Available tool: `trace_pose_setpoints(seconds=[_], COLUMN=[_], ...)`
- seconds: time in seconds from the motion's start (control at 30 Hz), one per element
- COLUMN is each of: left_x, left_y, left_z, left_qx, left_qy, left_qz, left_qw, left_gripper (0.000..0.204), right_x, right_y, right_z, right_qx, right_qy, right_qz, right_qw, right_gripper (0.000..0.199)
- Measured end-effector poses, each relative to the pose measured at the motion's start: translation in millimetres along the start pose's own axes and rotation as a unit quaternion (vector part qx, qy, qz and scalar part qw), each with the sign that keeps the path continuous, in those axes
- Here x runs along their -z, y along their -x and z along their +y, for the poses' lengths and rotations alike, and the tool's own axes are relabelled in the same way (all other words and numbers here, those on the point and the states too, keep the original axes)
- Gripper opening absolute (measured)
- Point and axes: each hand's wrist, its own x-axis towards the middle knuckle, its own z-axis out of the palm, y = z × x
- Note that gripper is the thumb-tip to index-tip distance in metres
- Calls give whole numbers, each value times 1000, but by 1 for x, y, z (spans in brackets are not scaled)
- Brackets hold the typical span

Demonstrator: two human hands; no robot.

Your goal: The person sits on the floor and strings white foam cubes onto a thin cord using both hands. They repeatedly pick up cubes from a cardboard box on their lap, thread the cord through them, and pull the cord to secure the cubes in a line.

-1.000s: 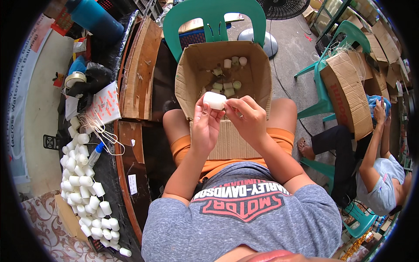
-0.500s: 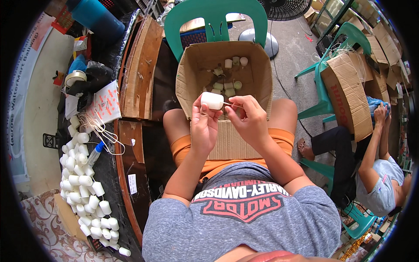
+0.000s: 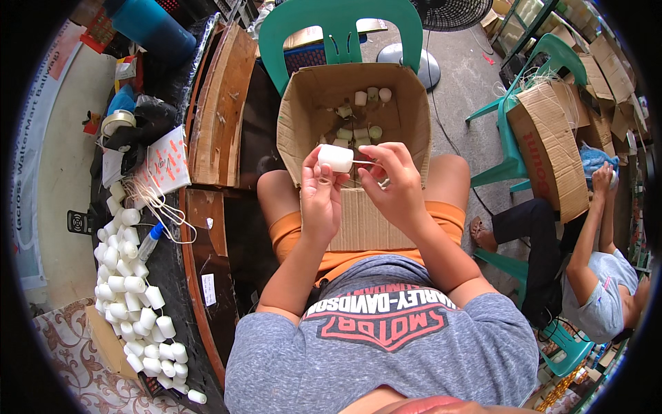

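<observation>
My left hand point(image 3: 322, 203) grips a short white cylindrical candle point(image 3: 335, 159) between thumb and fingers, lying sideways above the cardboard box point(image 3: 408, 114) between my knees. From the candle's right end a thin pale wick point(image 3: 360, 162) sticks out. Its outer end is pinched by the fingertips of my right hand point(image 3: 396, 186), and they partly cover it. Inside the box, below my hands, lie several whitish and greenish candle pieces point(image 3: 360, 99).
On the dark bench at left lies a heap of white candles point(image 3: 131, 276), with loose pale strings point(image 3: 157, 203) and a blue-capped bottle point(image 3: 151, 241) beside it. A green chair point(image 3: 272, 41) stands behind the box. At right sits another person point(image 3: 600, 276) handling something blue.
My right hand's fingers have shifted slightly, and more of the wick shows between them and the candle. The left hand and candle have barely moved.
</observation>
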Motion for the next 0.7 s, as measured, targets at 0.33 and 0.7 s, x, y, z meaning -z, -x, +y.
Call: trace_pose_setpoints(seconds=[0.33,0.7], left_x=[-1,0], left_y=[0,-1], left_z=[3,7], left_qx=[4,-27], left_qy=[-30,-21], left_qz=[3,-14], left_qw=[1000,999], left_gripper=[45,45], right_x=[-2,-6], right_y=[4,3], right_z=[6,9], right_qx=[-13,-20], right_qy=[-48,-75], right_qz=[6,-14], right_qw=[999,997], right_gripper=[40,51])
